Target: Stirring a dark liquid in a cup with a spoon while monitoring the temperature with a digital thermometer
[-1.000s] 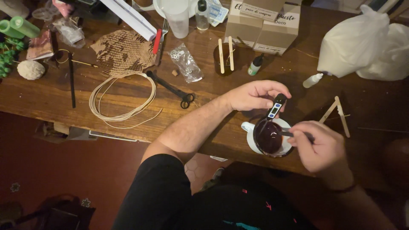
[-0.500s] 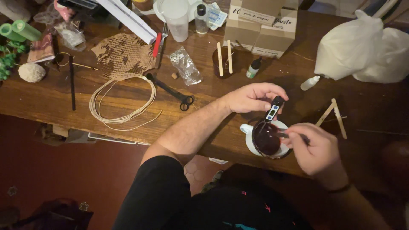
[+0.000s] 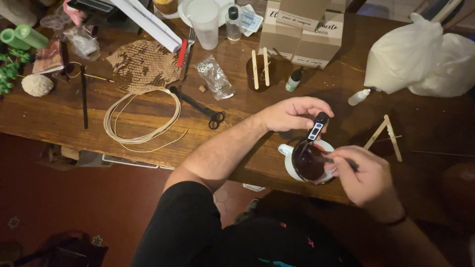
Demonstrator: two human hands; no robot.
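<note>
pinching a thermometer (image 3: 316, 129), left hand (image 3: 292, 113); right hand (image 3: 366, 173) grips stirrer (image 3: 330, 159) over mug (image 3: 307, 160).

Bare tabletop (image 3: 257, 106) lies open between the black scissors (image 3: 198, 105) and the left hand (image 3: 292, 113), giving a clear way in from the left. Behind the white mug (image 3: 309, 162), a small green-capped bottle (image 3: 294, 79), a white dropper bottle (image 3: 358, 96) and a cardboard box (image 3: 302, 29) crowd the far side. Crossed wooden sticks (image 3: 386, 136) stand just right of the right hand (image 3: 366, 175). The coiled cord (image 3: 143, 118) sits well apart.
</note>
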